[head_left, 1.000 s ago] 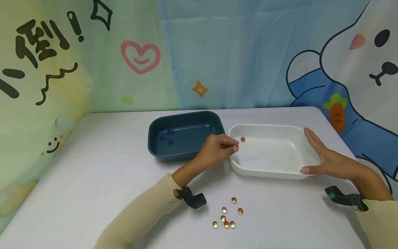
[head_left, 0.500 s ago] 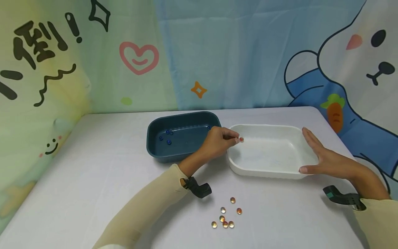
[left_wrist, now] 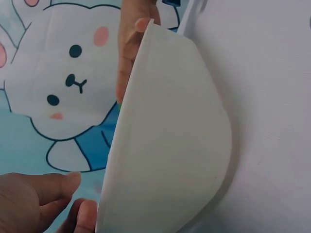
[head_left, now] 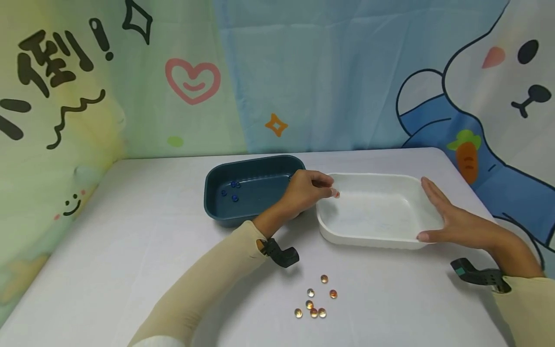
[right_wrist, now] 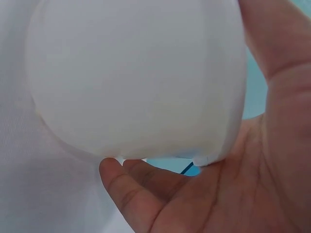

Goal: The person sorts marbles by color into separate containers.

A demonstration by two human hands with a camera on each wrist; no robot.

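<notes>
White tray (head_left: 377, 209): plain, smooth, corners rounded; stands on the table (head_left: 108, 270) right of the blue tray (head_left: 260, 195). Right hand (head_left: 453, 222) grips its right end, thumb on the rim. Left hand (head_left: 309, 189) is at the left rim, fingers parted; a reddish bead (head_left: 337, 194) shows at its thumb tip, partly hidden. Seven glossy amber-to-clear beads (head_left: 310, 304) lie nearer the person. Legible writing: black "倒!" on the backdrop (head_left: 303, 72).
</notes>
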